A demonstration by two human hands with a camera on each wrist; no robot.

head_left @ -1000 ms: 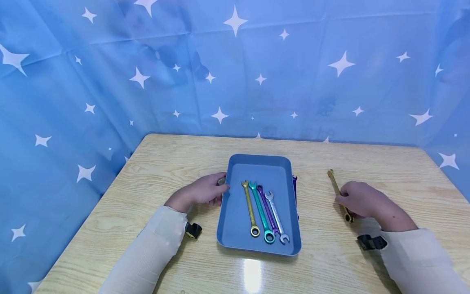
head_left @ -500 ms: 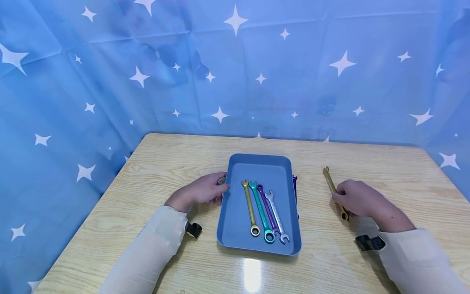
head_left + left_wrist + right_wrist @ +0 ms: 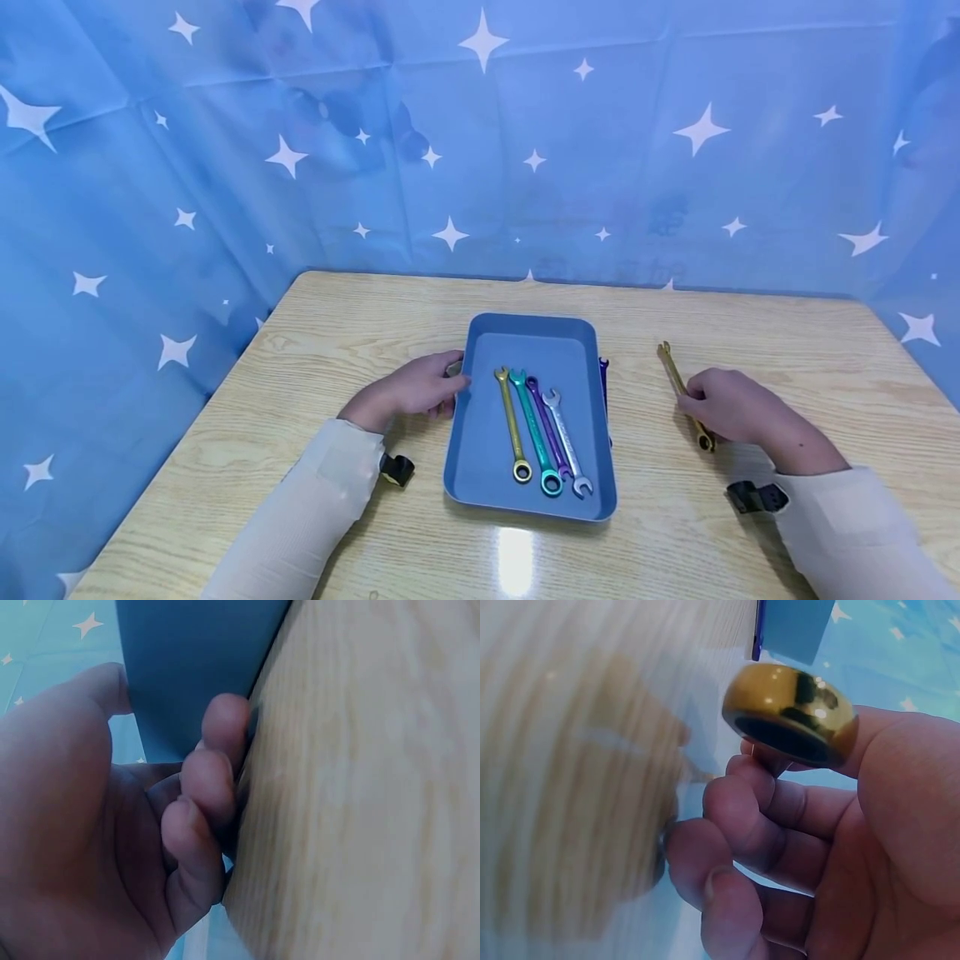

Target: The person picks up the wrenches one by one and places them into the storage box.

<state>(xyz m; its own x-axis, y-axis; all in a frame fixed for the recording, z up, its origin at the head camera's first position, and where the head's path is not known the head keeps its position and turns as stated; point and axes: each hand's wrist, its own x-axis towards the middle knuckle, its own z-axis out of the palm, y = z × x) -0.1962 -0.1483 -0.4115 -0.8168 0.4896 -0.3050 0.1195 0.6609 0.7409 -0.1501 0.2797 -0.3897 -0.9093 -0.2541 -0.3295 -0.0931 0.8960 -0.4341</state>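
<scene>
My left hand [image 3: 420, 386] grips the left wall of a blue-grey tray [image 3: 480, 493], thumb at the rim. In the left wrist view its fingers curl low against the tray wall [image 3: 195, 660]. Inside the tray lie a gold wrench [image 3: 512, 421], a teal wrench [image 3: 533, 429], a purple wrench [image 3: 548, 423] and a silver wrench [image 3: 566, 437], side by side. To the right of the tray, my right hand [image 3: 735, 406] pinches a second gold wrench [image 3: 672, 370]. The right wrist view shows its ring end [image 3: 757, 694] close up, near the thumb.
Another purple wrench [image 3: 603, 379] lies along the tray's right outer side, mostly hidden by the wall. Everything is on a light wooden table [image 3: 360, 325]. A blue star-patterned cloth [image 3: 420, 192] hangs behind and to the left.
My right hand has shifted slightly left with the gold wrench, then held almost still. The left hand and the tray stay where they were.
</scene>
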